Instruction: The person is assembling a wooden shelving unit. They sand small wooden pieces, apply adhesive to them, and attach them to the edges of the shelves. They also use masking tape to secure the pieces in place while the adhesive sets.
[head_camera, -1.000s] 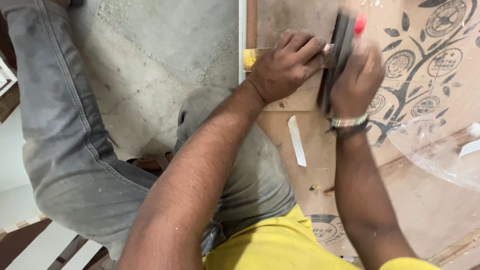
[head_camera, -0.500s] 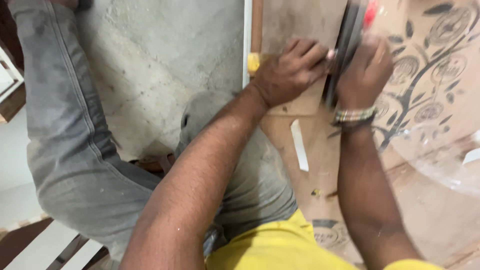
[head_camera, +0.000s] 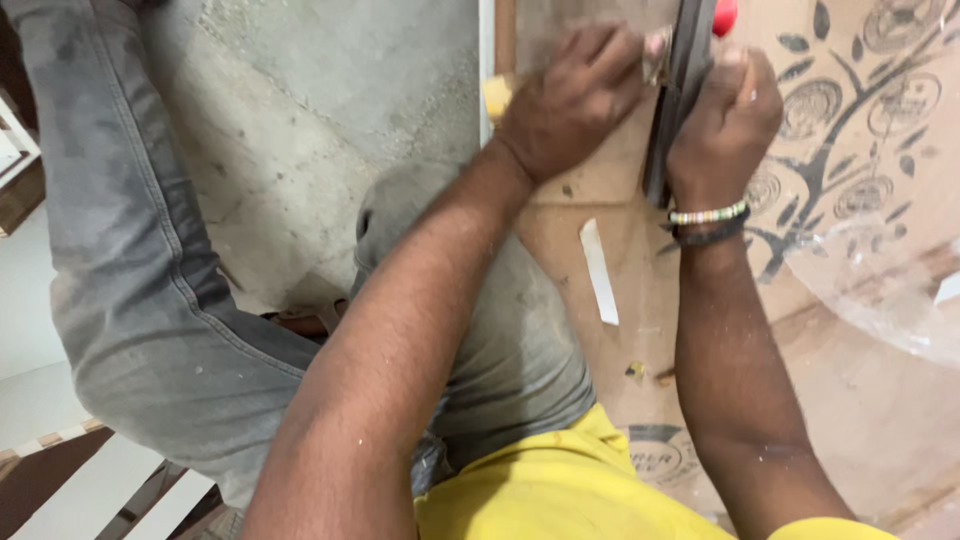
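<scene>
My left hand (head_camera: 575, 100) presses down on a flat wooden piece (head_camera: 600, 180) lying on a brown cardboard sheet (head_camera: 850, 420), its fingertips touching a long dark metal tool (head_camera: 678, 90). My right hand (head_camera: 725, 125) is wrapped around that tool, which stands on edge against the wood. The tool has a red part (head_camera: 725, 15) at its far end. A small yellow object (head_camera: 497, 95) peeks out beside my left hand. A beaded bracelet and a dark band circle my right wrist.
My legs in grey jeans (head_camera: 180, 300) stretch over a concrete floor (head_camera: 330, 120). A white strip (head_camera: 598, 270) lies on the cardboard, which carries a printed tree pattern (head_camera: 850, 150). A clear plastic sheet (head_camera: 890, 290) lies at right. White boards (head_camera: 90, 490) sit lower left.
Both hands and the tool have slid a little farther from me, toward the top of the view. The grip is unchanged.
</scene>
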